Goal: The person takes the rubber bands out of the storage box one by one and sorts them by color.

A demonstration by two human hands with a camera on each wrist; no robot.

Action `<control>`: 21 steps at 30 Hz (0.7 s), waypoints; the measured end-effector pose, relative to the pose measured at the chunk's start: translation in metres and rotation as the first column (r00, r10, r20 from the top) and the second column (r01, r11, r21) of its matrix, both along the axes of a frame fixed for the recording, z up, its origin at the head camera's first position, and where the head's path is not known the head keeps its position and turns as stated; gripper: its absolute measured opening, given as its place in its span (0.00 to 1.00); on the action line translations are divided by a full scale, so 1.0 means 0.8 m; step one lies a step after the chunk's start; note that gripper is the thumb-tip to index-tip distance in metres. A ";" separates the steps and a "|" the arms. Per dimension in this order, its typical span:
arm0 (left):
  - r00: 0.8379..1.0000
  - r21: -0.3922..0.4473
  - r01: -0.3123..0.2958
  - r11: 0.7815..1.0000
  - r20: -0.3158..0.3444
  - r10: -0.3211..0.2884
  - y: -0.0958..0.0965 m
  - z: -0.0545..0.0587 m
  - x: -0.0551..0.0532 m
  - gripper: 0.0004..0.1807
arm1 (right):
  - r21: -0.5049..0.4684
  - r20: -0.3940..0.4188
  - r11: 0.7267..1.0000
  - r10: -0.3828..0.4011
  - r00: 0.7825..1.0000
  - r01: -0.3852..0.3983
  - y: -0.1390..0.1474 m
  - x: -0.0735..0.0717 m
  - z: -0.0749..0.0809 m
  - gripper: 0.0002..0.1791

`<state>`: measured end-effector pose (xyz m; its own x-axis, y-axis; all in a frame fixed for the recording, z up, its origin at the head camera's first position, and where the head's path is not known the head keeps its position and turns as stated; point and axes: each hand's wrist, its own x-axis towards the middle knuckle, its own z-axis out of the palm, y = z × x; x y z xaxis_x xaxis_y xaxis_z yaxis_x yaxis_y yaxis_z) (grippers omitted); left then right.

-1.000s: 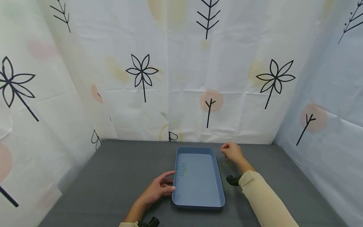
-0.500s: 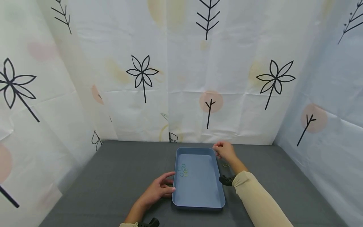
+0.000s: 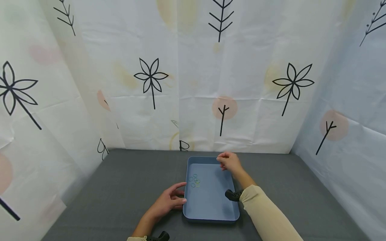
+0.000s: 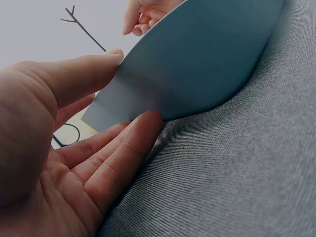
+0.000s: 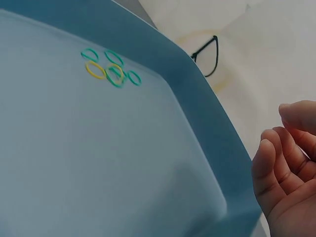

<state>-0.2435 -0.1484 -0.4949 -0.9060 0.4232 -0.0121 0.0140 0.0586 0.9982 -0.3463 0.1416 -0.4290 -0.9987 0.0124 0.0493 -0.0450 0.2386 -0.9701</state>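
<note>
A shallow blue-grey tray (image 3: 211,201) stands on the dark table. Several thin green and yellow rings that look like rubber bands (image 5: 113,71) lie inside it, near its left wall. My left hand (image 3: 167,199) touches the tray's outer left side with fairly straight fingers, thumb and fingertips spread along the wall (image 4: 128,94). Over the tray's far right corner hovers my right hand (image 3: 229,162), thumb and fingers bent towards each other. In the right wrist view this hand (image 5: 291,168) is beside the rim, and whether anything is between its fingertips cannot be seen.
A dark grey cloth (image 3: 144,174) covers the table. Pale fabric walls (image 3: 196,77) with plant drawings rise behind it and at both sides. A black device (image 3: 233,195) is worn at my right wrist, above the tray.
My right hand has moved left from beyond the tray's right edge to over its far corner. My arm now covers the spot where two yellow bands lay. The left hand stays put.
</note>
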 end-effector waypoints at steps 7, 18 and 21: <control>1.000 0.007 0.001 1.000 0.011 -0.001 0.000 0.003 0.001 0.36 | -0.013 0.016 0.999 0.041 0.999 -0.040 -0.018 0.003 -0.007 0.05; 1.000 0.011 -0.005 1.000 0.014 0.004 0.002 0.003 0.000 0.36 | 0.017 0.035 0.992 0.123 0.992 -0.123 -0.037 0.006 -0.021 0.05; 1.000 0.012 -0.001 1.000 0.015 0.001 0.002 0.003 0.001 0.36 | 0.025 0.029 0.989 0.148 0.989 -0.149 -0.040 0.007 -0.026 0.05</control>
